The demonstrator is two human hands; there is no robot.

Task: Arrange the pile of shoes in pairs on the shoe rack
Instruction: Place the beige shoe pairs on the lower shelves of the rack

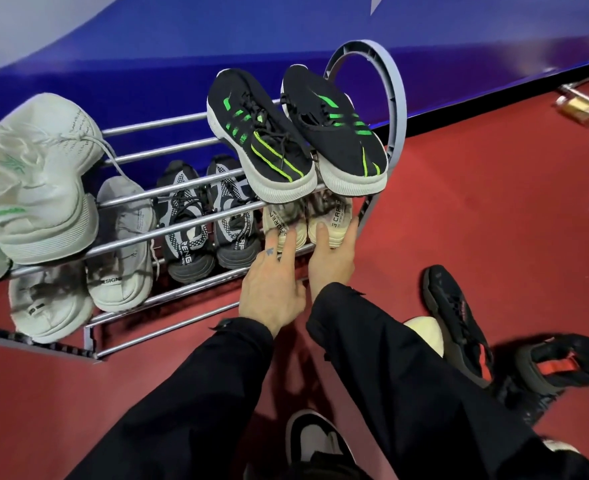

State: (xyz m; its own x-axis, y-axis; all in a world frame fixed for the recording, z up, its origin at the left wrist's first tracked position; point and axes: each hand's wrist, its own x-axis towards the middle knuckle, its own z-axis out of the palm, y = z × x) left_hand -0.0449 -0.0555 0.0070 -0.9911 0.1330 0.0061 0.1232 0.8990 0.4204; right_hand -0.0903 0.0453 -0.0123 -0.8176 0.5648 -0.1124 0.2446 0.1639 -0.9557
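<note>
While both hands seat the cream pair on the lower tier, you are closing out one pairing step.

Your left hand (272,289) and right hand (331,258) rest with fingers straight and spread on the toes of the two cream knit sneakers with black lettering (307,223), which sit side by side at the 3 o'clock end of the grey metal-bar shoe rack (182,216), beneath the black knit sneakers with green stripes (296,133). Each cream shoe's long axis runs 12 to 6 o'clock, toes pointing at 6 toward you. Judged next: withdraw both hands and collect the black-and-red shoes (459,317) lying on the red floor (494,202) at 4 o'clock; this requires matching left to right and finding free bar space.
</note>
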